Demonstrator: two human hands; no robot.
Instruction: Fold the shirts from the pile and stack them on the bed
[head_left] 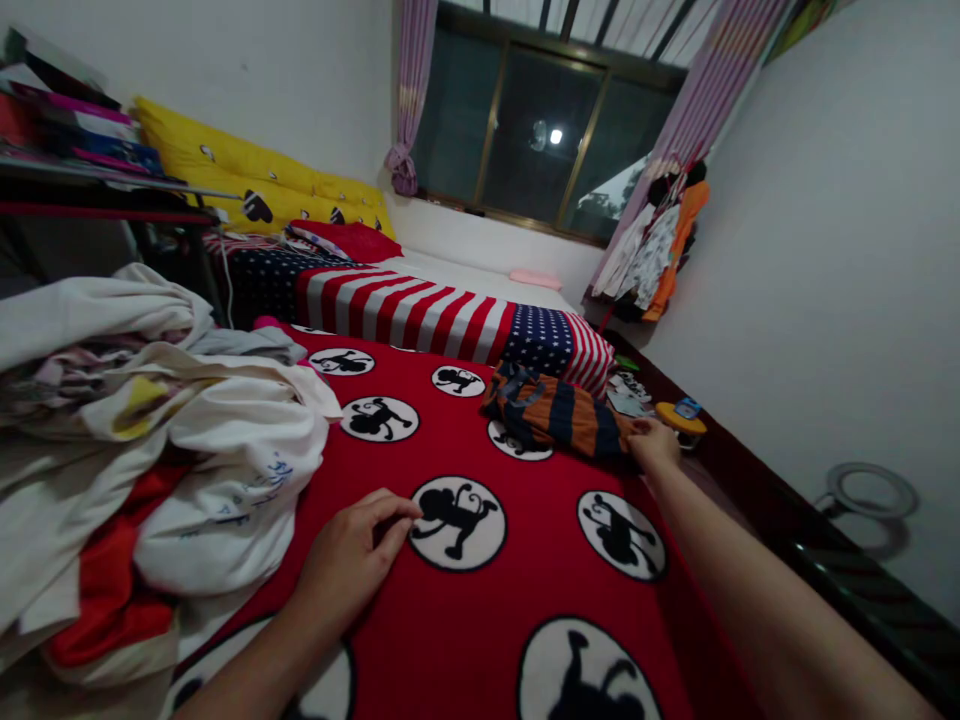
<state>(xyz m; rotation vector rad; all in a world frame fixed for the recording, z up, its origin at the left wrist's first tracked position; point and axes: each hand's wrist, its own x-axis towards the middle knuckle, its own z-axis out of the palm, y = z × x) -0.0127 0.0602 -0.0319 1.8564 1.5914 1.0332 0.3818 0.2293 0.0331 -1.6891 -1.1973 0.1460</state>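
A brown and navy striped garment (574, 418) lies bunched near the far right side of a red blanket (536, 560) printed with black monkeys in white circles. My right hand (654, 445) is closed on the right end of the garment. Its fingertips are partly hidden. Over the middle of the blanket is my left hand (361, 540), its fingers stretched forward and the thumb a little apart, with nothing visible in them. Left of that hand sits a heap of clothes (232, 480), mostly white, with some red and grey pieces.
Beyond the blanket stands a bed with a stars-and-stripes cover (412, 310) and a yellow cushion (277, 180). A cluttered table (172, 185) is at the left. Clothes hang (660, 240) beside the window. A round yellow object (681, 420) lies past my right hand.
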